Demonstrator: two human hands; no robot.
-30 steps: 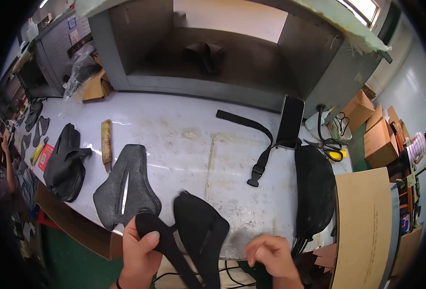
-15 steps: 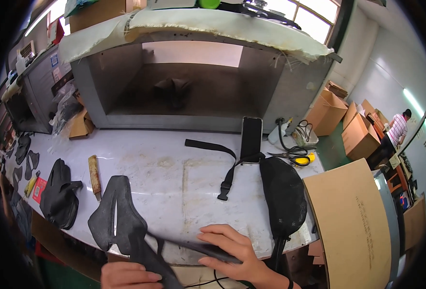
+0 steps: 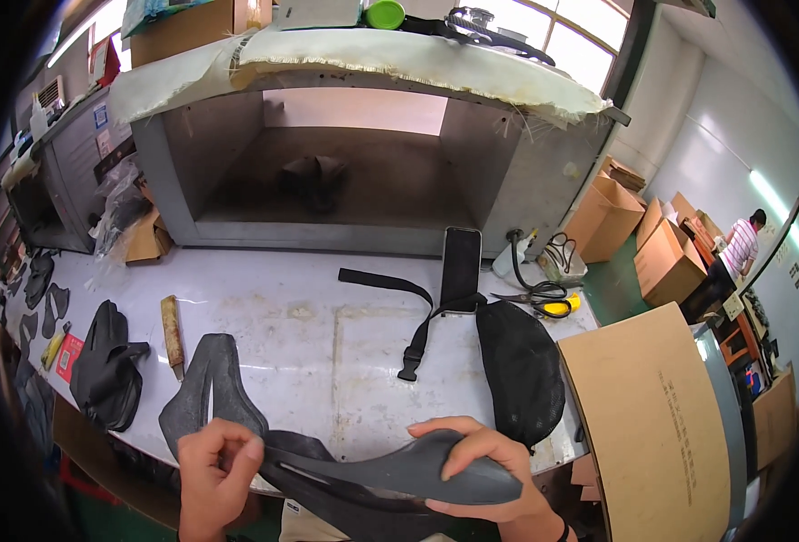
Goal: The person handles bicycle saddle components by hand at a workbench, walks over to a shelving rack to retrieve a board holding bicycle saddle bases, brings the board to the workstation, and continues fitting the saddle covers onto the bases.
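In my right hand (image 3: 506,456) is the wide end of a dark grey, bicycle-saddle-shaped piece (image 3: 390,474) with a long slit, its thumb and fingers wrapped round it. My left hand (image 3: 217,470) is closed in a pinch at the other end of this piece. Below and behind it hangs darker black material (image 3: 341,510); whether the two are joined I cannot tell. Just beyond my left hand lies a similar grey slotted piece (image 3: 226,384), flat on the white table (image 3: 282,352), its near part covered by the hand.
A wooden-handled tool (image 3: 172,334) and a black folded piece (image 3: 110,370) lie left. On the right are a black waist bag (image 3: 521,375) with strap, a phone (image 3: 462,266), scissors (image 3: 544,300) and a cardboard sheet (image 3: 657,415). A metal box (image 3: 327,237) stands behind.
My left hand has risen and pinches the held piece's end. My right hand has turned the piece, bringing its broad grey face into view between my hands. The view has shifted slightly.
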